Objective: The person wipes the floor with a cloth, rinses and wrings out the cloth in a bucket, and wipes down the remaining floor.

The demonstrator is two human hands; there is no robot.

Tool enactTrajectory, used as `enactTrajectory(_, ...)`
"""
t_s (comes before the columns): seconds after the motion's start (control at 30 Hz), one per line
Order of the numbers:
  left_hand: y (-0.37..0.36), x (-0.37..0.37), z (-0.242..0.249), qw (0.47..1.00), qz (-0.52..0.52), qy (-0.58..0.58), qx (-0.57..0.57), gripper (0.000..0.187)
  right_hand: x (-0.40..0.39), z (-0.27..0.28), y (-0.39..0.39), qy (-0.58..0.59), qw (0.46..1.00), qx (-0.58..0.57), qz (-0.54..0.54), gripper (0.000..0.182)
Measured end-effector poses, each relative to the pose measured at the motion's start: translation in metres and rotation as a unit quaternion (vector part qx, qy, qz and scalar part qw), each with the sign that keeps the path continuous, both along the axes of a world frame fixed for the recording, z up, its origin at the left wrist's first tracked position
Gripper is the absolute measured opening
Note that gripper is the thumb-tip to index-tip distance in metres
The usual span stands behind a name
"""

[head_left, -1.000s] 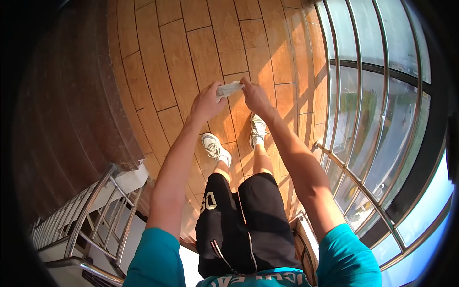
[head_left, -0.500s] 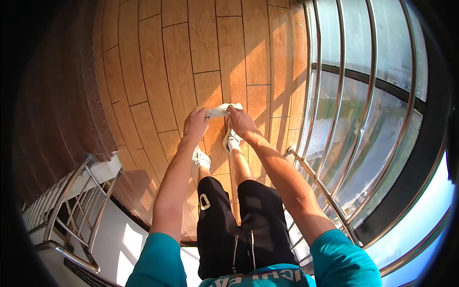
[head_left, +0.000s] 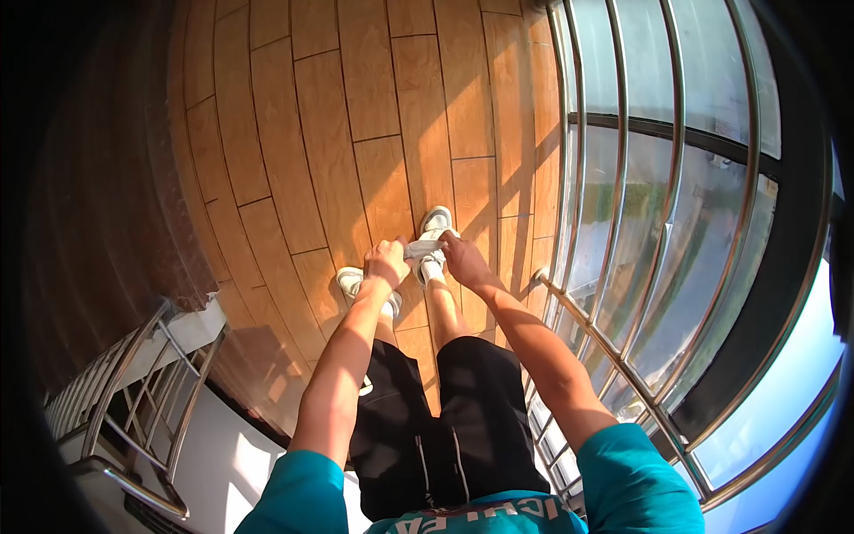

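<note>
A strip of white cloth (head_left: 425,249) is stretched between my two hands, low in front of my legs. My left hand (head_left: 388,262) is closed on its left end. The right end is pinched in my right hand (head_left: 465,259). Behind the cloth, one white shoe (head_left: 436,220) shows partly, its middle hidden by the cloth. The other white shoe (head_left: 350,280) stands to the left, partly covered by my left forearm.
Brown wood-look tiles (head_left: 311,133) make up the floor. Metal bars (head_left: 620,178) run in front of a window on the right. At the lower left is a stair railing (head_left: 169,392); a dark brown surface (head_left: 107,196) lies on the left.
Both hands have come down and closer to my body with the white cloth still between them. More of the shoes shows beyond the hands.
</note>
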State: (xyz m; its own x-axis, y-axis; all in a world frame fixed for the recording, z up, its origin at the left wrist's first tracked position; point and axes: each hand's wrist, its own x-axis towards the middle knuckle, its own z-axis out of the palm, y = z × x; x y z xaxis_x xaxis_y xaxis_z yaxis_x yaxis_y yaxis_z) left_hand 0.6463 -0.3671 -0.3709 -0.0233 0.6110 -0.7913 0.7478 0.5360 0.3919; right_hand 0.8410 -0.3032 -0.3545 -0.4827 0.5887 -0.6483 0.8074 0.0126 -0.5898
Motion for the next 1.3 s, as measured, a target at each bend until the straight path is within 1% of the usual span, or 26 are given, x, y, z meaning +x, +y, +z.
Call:
enactTrajectory(0.07,-0.011,-0.009,0.003,0.998,-0.030,0.005,0.063,0.033,-0.008,0.010,-0.009,-0.010,1.000,0.000,-0.007,0.020)
enactTrajectory(0.17,-0.012,-0.023,0.031,1.000,-0.017,0.000,0.023,0.031,-0.015,0.016,-0.023,-0.004,1.000,0.003,-0.021,0.021)
enactTrajectory(0.2,-0.018,-0.029,0.033,1.000,-0.018,0.002,0.024,0.031,-0.018,0.019,-0.027,0.027,0.999,0.028,-0.026,0.021)
enactTrajectory(0.27,-0.030,-0.038,0.035,0.993,-0.024,-0.005,0.112,0.030,-0.024,0.022,-0.032,0.085,0.993,0.064,-0.044,0.022)
enactTrajectory(0.33,-0.032,-0.049,0.034,0.993,-0.008,-0.012,0.117,0.029,-0.038,0.024,-0.029,0.098,0.991,0.063,-0.064,0.023)
enactTrajectory(0.43,-0.027,-0.058,0.021,0.985,0.016,0.005,0.169,0.037,-0.052,0.015,-0.019,0.122,0.987,0.088,-0.054,0.024)
enactTrajectory(0.47,-0.024,-0.061,0.013,0.986,0.023,0.005,0.164,0.037,-0.056,0.009,-0.014,0.122,0.988,0.082,-0.047,0.024)
enactTrajectory(0.53,-0.010,-0.064,-0.001,0.993,0.012,0.041,0.106,0.034,-0.062,-0.011,-0.004,0.090,0.991,0.084,-0.046,0.026)
enactTrajectory(0.57,-0.006,-0.064,-0.013,0.993,0.019,0.056,0.106,0.032,-0.064,-0.023,0.004,0.067,0.995,0.062,-0.031,0.028)
enactTrajectory(0.6,0.007,-0.065,-0.022,0.992,0.027,0.060,0.105,0.032,-0.065,-0.035,0.014,0.097,0.992,0.074,0.000,0.029)
enactTrajectory(0.67,0.019,-0.060,-0.035,0.997,0.014,0.052,0.053,0.034,-0.062,-0.065,0.030,0.075,0.996,0.038,0.023,0.028)
enactTrajectory(0.8,0.063,-0.058,-0.087,0.997,0.004,0.066,0.040,0.027,-0.061,-0.131,0.074,0.079,0.994,0.050,0.051,0.027)
enactTrajectory(0.87,0.114,-0.074,-0.113,0.996,-0.015,0.075,0.037,0.028,-0.072,-0.157,0.115,0.103,0.987,0.094,0.078,0.024)
enactTrajectory(0.9,0.130,-0.081,-0.127,0.997,-0.031,0.072,0.019,0.031,-0.083,-0.165,0.140,0.083,0.989,0.092,0.082,0.021)
enactTrajectory(0.93,0.146,-0.088,-0.151,0.987,-0.004,0.083,0.139,0.037,-0.095,-0.183,0.162,0.124,0.980,0.142,0.063,0.020)
enactTrajectory(0.97,0.163,-0.099,-0.176,0.961,0.026,0.095,0.259,0.044,-0.105,-0.210,0.188,0.149,0.963,0.205,0.087,0.024)
enactTrajectory(1.0,0.193,-0.108,-0.181,0.964,0.000,0.117,0.240,0.049,-0.116,-0.227,0.215,0.168,0.952,0.237,0.097,0.027)
enactTrajectory(1.03,0.214,-0.119,-0.210,0.946,-0.023,0.127,0.296,0.050,-0.129,-0.235,0.238,0.125,0.961,0.224,0.103,0.028)
enactTrajectory(1.07,0.229,-0.130,-0.239,0.926,-0.045,0.135,0.349,0.051,-0.139,-0.260,0.257,0.155,0.943,0.274,0.108,0.032)
enactTrajectory(1.1,0.239,-0.138,-0.266,0.930,-0.048,0.132,0.340,0.051,-0.145,-0.287,0.269,0.183,0.923,0.319,0.114,0.036)
enactTrajectory(1.13,0.251,-0.145,-0.291,0.928,-0.096,0.135,0.333,0.053,-0.152,-0.305,0.278,0.121,0.945,0.271,0.137,0.043)
enactTrajectory(1.17,0.255,-0.145,-0.317,0.924,-0.143,0.136,0.328,0.055,-0.149,-0.334,0.280,0.122,0.934,0.299,0.156,0.043)
enactTrajectory(1.2,0.244,-0.139,-0.341,0.927,-0.141,0.130,0.322,0.055,-0.145,-0.361,0.275,0.123,0.921,0.324,0.176,0.043)
enactTrajectory(1.23,0.224,-0.131,-0.363,0.931,-0.137,0.122,0.316,0.057,-0.136,-0.385,0.257,0.120,0.926,0.312,0.176,0.043)
enactTrajectory(1.27,0.203,-0.118,-0.380,0.935,-0.131,0.110,0.311,0.060,-0.120,-0.401,0.235,0.131,0.915,0.347,0.157,0.044)
enactTrajectory(1.3,0.180,-0.101,-0.385,0.916,-0.131,0.140,0.351,0.065,-0.104,-0.412,0.216,0.141,0.901,0.386,0.137,0.044)
